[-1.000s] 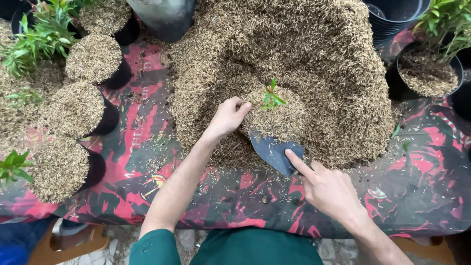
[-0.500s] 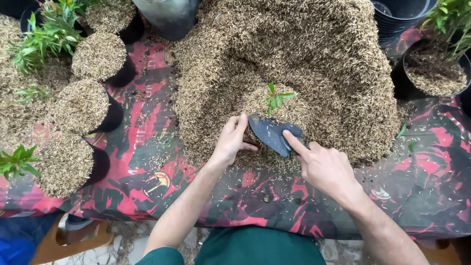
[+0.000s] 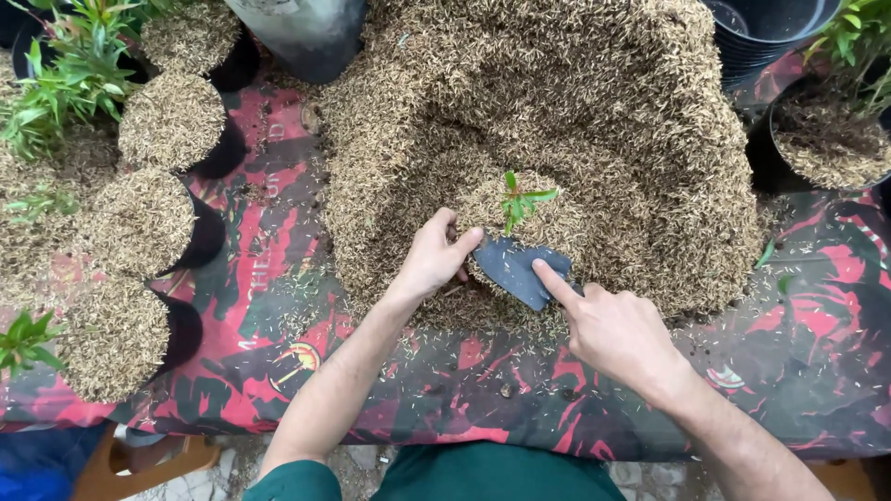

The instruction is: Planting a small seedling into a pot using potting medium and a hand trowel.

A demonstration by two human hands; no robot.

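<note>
A big mound of dry brown husk (image 3: pixel 594 111) covers the middle of the table. Half buried at its near edge sits a small husk-filled pot (image 3: pixel 543 227) with a green seedling (image 3: pixel 518 199) in it. My left hand (image 3: pixel 434 258) grips the pot's left side. My right hand (image 3: pixel 613 329) holds a dark blue-grey trowel (image 3: pixel 515 267), index finger stretched along its blade. The blade lies against the pot's front, touching my left thumb.
Several black pots heaped with husk (image 3: pixel 139 223) stand on the left, some with green plants (image 3: pixel 70 74). Empty black pots (image 3: pixel 770 37) and a planted pot (image 3: pixel 831 139) are at the right. A grey container (image 3: pixel 302 32) stands behind. A red-and-black sheet (image 3: pixel 278 306) covers the table.
My left hand slid from the pot's top to its left side. My right hand brought the trowel up against the pot's front. The view shifted slightly.
</note>
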